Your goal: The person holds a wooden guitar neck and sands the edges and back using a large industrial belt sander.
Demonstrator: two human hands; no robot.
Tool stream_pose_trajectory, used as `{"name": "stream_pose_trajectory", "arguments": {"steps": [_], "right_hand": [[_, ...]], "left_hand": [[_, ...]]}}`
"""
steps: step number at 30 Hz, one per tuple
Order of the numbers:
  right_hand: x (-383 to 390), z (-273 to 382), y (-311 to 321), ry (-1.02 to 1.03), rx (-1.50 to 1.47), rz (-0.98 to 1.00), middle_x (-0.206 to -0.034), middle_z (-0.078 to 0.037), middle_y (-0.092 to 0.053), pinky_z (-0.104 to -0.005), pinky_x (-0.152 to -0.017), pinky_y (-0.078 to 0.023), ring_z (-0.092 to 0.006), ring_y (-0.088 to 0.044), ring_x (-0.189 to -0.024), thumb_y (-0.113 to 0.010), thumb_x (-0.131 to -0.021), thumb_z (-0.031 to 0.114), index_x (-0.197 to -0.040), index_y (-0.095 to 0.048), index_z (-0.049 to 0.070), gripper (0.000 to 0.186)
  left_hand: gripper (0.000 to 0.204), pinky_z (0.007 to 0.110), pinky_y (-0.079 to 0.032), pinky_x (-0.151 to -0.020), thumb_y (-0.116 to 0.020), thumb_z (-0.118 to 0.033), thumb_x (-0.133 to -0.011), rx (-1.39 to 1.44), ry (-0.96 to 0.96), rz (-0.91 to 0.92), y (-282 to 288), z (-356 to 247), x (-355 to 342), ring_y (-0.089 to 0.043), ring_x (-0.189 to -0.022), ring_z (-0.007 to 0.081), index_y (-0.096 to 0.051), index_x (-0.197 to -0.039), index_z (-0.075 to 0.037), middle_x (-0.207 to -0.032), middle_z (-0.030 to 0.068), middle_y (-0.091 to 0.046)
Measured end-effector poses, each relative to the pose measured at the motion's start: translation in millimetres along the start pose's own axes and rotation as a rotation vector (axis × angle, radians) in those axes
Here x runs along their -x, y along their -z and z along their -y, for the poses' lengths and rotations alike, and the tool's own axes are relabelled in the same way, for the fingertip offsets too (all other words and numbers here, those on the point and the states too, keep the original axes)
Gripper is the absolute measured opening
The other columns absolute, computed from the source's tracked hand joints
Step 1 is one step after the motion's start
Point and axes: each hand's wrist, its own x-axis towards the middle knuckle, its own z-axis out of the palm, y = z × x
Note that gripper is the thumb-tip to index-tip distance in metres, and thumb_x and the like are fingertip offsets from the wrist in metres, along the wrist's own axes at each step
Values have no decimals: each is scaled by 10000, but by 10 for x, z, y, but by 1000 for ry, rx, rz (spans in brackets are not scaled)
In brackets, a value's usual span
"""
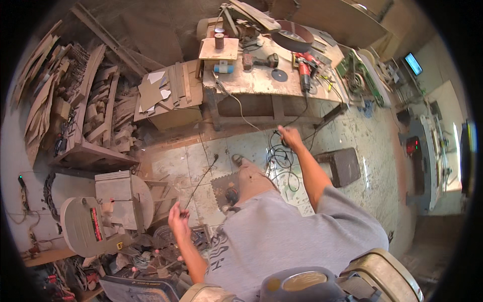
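My right hand (289, 137) is closed on a black cable (271, 166), whose loops hang below it onto the tiled floor. My left hand (179, 219), lower and to the left, has curled fingers round a thin dark cord (198, 183) that stretches up to a small dark end (215, 158). My shoe (238, 160) stands on the floor between the hands. Above my right hand, a red and black power tool (305, 70) lies on the workbench (241, 86) with a cord trailing over the front edge. A brown cordless tool (259, 61) and a dark disc (279, 75) lie beside it.
Wood offcuts fill a rack (103, 100) at left, beside a board-topped box (166, 116). A band saw (78, 226) stands lower left. A ridged mat (344, 166) lies at right, near a machine (422, 161). A lit screen (413, 64) is at upper right.
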Motion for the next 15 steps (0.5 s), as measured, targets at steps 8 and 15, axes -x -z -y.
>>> {"name": "stream_pose_trajectory", "arguments": {"steps": [8, 15], "right_hand": [[-3092, 545, 506, 214, 802, 34, -1075, -177, -625, -449, -802, -437, -310, -587, -944, -600, -844, 424, -1398, -505, 59, 671], [-3692, 1034, -472, 568, 1101, 230, -803, -149, -676, -440, -573, -464, -273, -644, -637, -614, -876, 153, -1372, -520, 90, 509]], "left_hand": [[265, 293, -534, -690, -556, -256, -998, 66, 32, -442, -532, 40, 48, -613, -765, 150, -623, -1181, -76, -818, 26, -592], [300, 301, -544, -758, -529, -286, -1017, -103, 73, -558, -1413, -108, 497, -626, -824, 132, -626, -1198, -67, -898, 33, -629]]}}
